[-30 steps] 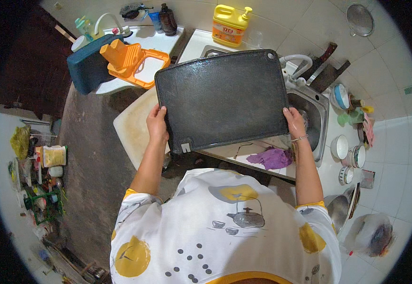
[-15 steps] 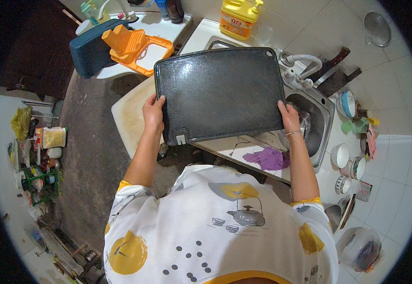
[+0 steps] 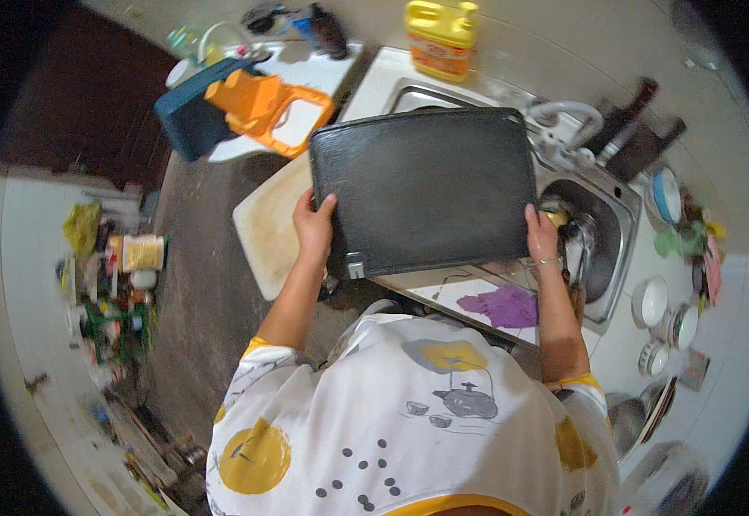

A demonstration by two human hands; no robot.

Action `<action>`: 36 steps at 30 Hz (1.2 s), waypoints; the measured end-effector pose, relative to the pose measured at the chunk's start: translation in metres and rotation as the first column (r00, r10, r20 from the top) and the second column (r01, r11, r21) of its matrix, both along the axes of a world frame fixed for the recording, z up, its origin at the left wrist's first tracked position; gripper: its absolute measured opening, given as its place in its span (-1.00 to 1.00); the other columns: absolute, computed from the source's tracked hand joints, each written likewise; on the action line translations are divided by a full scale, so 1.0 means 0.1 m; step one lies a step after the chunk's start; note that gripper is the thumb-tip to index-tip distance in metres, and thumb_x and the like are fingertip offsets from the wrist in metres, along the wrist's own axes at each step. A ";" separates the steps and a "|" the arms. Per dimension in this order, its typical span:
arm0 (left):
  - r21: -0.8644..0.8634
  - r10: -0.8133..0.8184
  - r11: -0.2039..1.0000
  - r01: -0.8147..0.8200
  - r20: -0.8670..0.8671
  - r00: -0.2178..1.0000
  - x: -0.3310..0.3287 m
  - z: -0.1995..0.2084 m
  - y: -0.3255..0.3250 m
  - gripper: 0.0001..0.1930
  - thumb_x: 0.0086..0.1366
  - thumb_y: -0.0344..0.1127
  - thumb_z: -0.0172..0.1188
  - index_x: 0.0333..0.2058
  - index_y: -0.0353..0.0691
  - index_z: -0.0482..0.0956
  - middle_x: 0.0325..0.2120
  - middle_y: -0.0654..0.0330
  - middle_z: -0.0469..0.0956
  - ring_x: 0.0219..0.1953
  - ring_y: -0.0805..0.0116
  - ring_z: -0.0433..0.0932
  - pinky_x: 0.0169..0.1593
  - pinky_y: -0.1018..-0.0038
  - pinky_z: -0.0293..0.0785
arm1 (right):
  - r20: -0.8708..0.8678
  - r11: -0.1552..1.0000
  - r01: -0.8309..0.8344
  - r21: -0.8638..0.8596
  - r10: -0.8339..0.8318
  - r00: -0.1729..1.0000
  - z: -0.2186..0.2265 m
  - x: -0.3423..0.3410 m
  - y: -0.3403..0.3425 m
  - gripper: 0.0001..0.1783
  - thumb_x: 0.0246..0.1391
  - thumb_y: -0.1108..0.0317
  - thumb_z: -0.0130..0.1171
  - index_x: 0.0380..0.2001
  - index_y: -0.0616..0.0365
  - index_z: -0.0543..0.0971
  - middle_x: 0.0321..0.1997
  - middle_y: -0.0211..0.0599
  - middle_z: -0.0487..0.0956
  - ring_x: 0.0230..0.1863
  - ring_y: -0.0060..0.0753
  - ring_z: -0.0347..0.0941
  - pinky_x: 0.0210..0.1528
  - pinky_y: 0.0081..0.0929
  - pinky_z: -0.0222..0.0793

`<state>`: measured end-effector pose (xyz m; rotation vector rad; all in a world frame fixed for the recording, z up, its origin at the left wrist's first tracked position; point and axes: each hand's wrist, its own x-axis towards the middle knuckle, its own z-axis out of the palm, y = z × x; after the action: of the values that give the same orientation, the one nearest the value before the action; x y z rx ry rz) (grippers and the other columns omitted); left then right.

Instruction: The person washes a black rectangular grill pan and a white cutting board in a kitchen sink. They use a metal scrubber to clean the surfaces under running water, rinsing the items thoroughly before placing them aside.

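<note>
A large dark rectangular cutting board [image 3: 426, 189] with a raised rim is held up between my two hands. My left hand [image 3: 314, 228] grips its left edge near the lower corner, thumb on top. On the opposite edge, my right hand [image 3: 541, 234] closes round the lower right side, a bracelet at its wrist. Fingers under the board are hidden. Behind my left hand lies a pale, stained board [image 3: 262, 225]. The metal sink [image 3: 619, 249] is just beyond my right hand, with things inside it partly hidden. A purple cloth [image 3: 503, 307] lies on the counter below the board.
An orange plastic rack [image 3: 262, 107] and a dark blue case-like object [image 3: 189, 116] stand at the back left. Behind the sink are a yellow jug [image 3: 441, 39], a white faucet [image 3: 568, 116] and knives [image 3: 628, 129]. Several bowls [image 3: 650, 301] sit at the right.
My view has shifted, so the surroundings appear farther right and lower. Both hands keep their hold on the dark board, and something yellowish now shows in the sink beside my right hand.
</note>
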<state>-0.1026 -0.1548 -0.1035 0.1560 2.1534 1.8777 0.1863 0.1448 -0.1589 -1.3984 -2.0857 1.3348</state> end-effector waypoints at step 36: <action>0.162 -0.438 0.897 0.412 0.185 0.880 -0.74 -0.20 -0.22 -0.63 0.21 -0.32 0.07 -0.08 -0.48 0.41 -0.21 0.06 0.49 -0.18 0.27 0.43 -0.02 0.38 0.31 | -0.093 0.869 0.457 0.192 -0.447 0.890 0.63 0.33 -1.33 -0.41 0.15 -0.05 -0.11 -0.55 0.35 0.52 -0.52 0.12 0.51 -0.41 0.14 0.45 -0.32 -0.06 0.28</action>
<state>-0.1765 -0.1769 -0.1235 0.3960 1.6935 1.6743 0.2194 0.0120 -0.0956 -1.6127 -1.6628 0.9178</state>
